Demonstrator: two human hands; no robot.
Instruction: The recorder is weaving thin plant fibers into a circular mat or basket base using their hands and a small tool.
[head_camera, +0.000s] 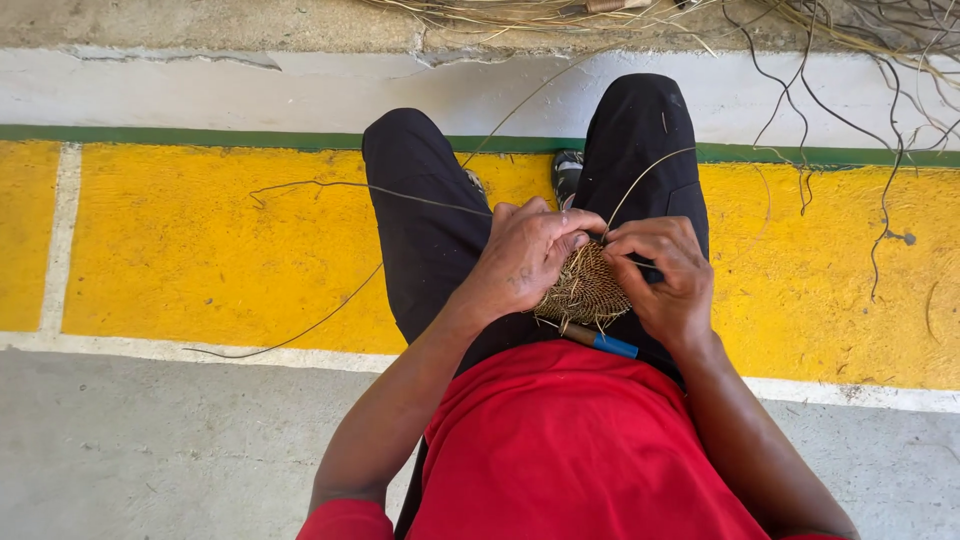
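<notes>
Head view: loose strands and a tool in the lap put the weave at risk

Head camera looks down on a seated person in a red shirt (560, 440) and black trousers (420, 230), with both hands together over the lap. The left hand (525, 255) closes over the upper left edge of a small woven piece (585, 290), fingers curled on it; the right hand (665, 275) pinches at its upper right edge, seemingly gripping a thin strand (640, 180) that arcs upward from the weave. The woven piece sits between the two hands, above the thighs.

A second long strand (330, 185) trails off left across the yellow painted floor (180, 250). Judging from this, it could snag or kink under a leg if pulled hard, which would likely crack the fibre. The arcing strand might slip from the pinch and loosen the last stitch. A blue-handled tool (600, 340) lies tucked under the weave; it looks unsecured and could roll off the lap. Tangled fibres (860, 60) beyond the feet could catch a trailing end.
</notes>
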